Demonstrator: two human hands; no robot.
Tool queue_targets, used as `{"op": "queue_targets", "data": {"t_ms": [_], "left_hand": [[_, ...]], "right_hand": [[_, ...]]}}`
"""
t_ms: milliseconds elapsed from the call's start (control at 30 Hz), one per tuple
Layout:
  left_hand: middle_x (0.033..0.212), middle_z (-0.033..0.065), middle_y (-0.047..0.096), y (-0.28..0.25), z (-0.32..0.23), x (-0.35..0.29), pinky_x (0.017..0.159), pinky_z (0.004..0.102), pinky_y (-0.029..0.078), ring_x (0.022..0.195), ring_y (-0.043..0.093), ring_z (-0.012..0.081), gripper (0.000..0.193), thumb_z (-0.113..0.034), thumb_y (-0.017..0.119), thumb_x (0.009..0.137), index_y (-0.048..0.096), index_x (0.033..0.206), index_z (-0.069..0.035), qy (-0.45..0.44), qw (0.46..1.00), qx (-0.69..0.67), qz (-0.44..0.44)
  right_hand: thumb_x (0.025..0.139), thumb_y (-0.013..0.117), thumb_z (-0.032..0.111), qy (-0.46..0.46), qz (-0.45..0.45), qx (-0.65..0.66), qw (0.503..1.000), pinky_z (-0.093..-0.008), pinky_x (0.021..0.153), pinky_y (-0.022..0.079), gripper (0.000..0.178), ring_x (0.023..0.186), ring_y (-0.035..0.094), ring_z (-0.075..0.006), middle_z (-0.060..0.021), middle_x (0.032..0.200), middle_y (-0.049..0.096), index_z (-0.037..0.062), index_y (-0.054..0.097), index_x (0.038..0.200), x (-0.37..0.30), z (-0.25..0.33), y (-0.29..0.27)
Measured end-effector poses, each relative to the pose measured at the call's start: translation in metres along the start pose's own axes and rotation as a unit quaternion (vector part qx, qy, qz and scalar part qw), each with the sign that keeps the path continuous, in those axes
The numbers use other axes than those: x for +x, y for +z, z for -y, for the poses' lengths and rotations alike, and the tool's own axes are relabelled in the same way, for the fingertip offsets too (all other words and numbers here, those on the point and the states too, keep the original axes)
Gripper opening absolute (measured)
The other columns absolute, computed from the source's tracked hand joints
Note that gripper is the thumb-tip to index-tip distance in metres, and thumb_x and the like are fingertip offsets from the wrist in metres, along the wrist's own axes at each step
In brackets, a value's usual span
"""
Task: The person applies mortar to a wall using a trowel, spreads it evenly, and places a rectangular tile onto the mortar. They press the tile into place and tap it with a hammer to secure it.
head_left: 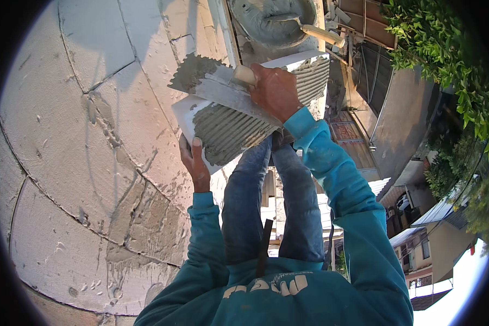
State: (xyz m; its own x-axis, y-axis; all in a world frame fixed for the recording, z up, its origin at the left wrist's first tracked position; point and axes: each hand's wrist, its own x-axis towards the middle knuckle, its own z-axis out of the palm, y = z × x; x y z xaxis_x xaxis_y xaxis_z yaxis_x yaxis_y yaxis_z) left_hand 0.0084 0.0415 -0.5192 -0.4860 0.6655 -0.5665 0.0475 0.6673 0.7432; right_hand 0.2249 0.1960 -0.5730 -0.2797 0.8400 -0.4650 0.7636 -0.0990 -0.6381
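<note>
My left hand (196, 163) grips the near left edge of a white foam board (185, 112), with the thumb on its face. Grey mortar (231, 133), combed into parallel ridges, coats much of that board. The fingers of my right hand (277, 92) are wrapped round the pale handle of a notched trowel (223, 91), whose metal blade lies across the board. A thick lump of wet mortar (194, 72) clings to the blade's far left end. The board is tilted in front of my legs, and its underside is hidden.
Ahead stands a round tub (250, 38) of grey mortar, a pointing trowel (323, 36) with a wooden handle resting in it. Along my left runs a wall of pale panels (54, 141) with mortar-smeared joints. To the right are a drop, roofs, houses and leafy branches (445, 54).
</note>
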Motion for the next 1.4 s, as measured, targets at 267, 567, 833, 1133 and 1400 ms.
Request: {"op": "queue_targets", "data": {"t_ms": [267,567,833,1133,1400], "left_hand": [[0.127,0.0169,0.054,-0.005,0.008,0.009,0.099,0.0352,0.042,0.113,0.052,0.0228,0.072,-0.047,0.061,0.096,0.044,0.140,0.008,0.011,1.000,0.005,0.003],[0.127,0.0168,0.056,-0.015,0.007,0.017,0.099,0.0365,0.042,0.114,0.052,0.0235,0.070,-0.046,0.060,0.096,0.046,0.139,0.008,-0.001,0.999,0.025,0.021],[0.139,0.0164,0.052,-0.007,0.002,0.028,0.110,0.0396,0.035,0.129,0.049,0.0267,0.074,-0.049,0.056,0.097,0.041,0.146,0.004,-0.025,0.998,-0.023,0.047],[0.138,0.0153,0.053,-0.014,0.002,0.017,0.110,0.0367,0.035,0.128,0.049,0.0249,0.065,-0.040,0.054,0.100,0.042,0.144,0.005,-0.019,0.998,-0.028,0.047],[0.132,0.0147,0.054,-0.017,-0.004,0.014,0.106,0.0350,0.038,0.121,0.051,0.0235,0.063,-0.039,0.056,0.101,0.043,0.142,0.007,-0.021,0.997,-0.023,0.071]], "right_hand": [[0.082,0.068,0.018,-0.015,-0.063,0.186,0.980,-0.0503,0.065,0.052,0.019,0.071,0.069,-0.0400,-0.0202,0.076,0.069,0.0052,0.062,0.093,-0.011,0.089,-0.005],[0.081,0.069,0.017,0.385,-0.176,0.336,0.841,-0.0315,0.051,0.043,0.017,0.056,0.051,-0.0101,-0.0011,0.065,0.057,0.0011,0.064,0.085,-0.116,-0.205,0.071],[0.079,0.070,0.025,0.466,-0.237,0.249,0.815,-0.0388,0.057,0.050,0.028,0.057,0.061,-0.0186,-0.0100,0.068,0.064,-0.0016,0.068,0.089,-0.074,-0.354,0.124],[0.083,0.069,0.019,0.328,-0.118,0.327,0.878,-0.0400,0.068,0.052,0.024,0.068,0.063,-0.0191,-0.0144,0.074,0.068,-0.0029,0.069,0.093,-0.100,-0.151,0.111],[0.080,0.075,0.030,0.227,-0.080,0.317,0.917,-0.0452,0.069,0.054,0.031,0.077,0.069,-0.0415,-0.0218,0.079,0.069,0.0067,0.069,0.101,-0.145,0.030,0.092]]}}
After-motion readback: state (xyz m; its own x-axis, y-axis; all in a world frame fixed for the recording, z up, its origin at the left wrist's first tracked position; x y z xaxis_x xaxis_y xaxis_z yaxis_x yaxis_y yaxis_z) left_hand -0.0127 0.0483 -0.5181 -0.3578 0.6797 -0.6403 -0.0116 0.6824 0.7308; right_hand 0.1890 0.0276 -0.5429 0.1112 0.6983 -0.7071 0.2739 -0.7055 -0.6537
